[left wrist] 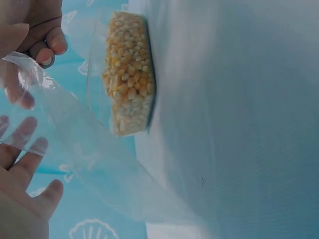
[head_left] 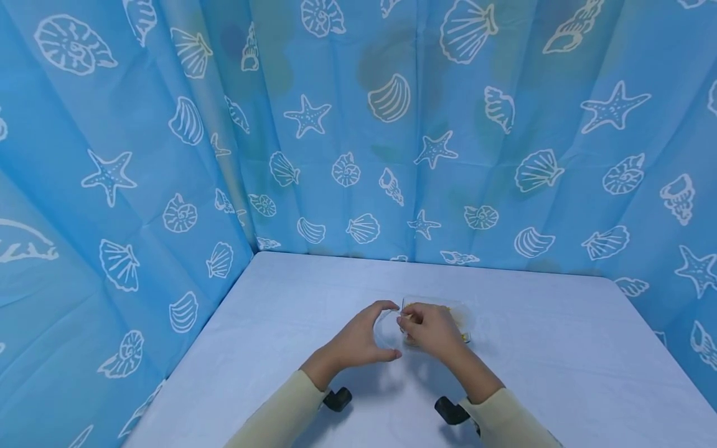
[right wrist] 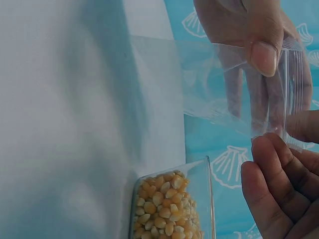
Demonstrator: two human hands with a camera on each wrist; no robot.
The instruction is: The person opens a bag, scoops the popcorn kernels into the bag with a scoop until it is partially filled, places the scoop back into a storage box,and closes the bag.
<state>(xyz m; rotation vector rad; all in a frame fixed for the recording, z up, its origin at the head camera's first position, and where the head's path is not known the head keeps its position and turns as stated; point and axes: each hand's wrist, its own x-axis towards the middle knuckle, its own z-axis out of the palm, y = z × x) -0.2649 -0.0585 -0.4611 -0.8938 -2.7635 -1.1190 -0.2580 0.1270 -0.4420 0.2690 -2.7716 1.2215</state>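
A clear zip-top plastic bag (right wrist: pixel 209 77) hangs between the two hands. My right hand (head_left: pixel 431 328) pinches the bag's edge near the zip strip (right wrist: pixel 293 84) between thumb and fingertips. On the bag's other side is my left hand (head_left: pixel 358 339), its thumb and fingers spread well apart. Through the film, the left fingers (left wrist: pixel 27 164) show nearly straight against the bag. Corn kernels (left wrist: pixel 130 74) fill part of a clear rectangular container (right wrist: pixel 208 184), which stands on the table just beyond the hands, partly hidden by the right hand in the head view.
A white cloth covers the table (head_left: pixel 269 298). Blue curtains (head_left: pixel 347 124) printed with shells and starfish stand behind it and along its left side. Black camera mounts (head_left: pixel 338 399) sit at both wrists.
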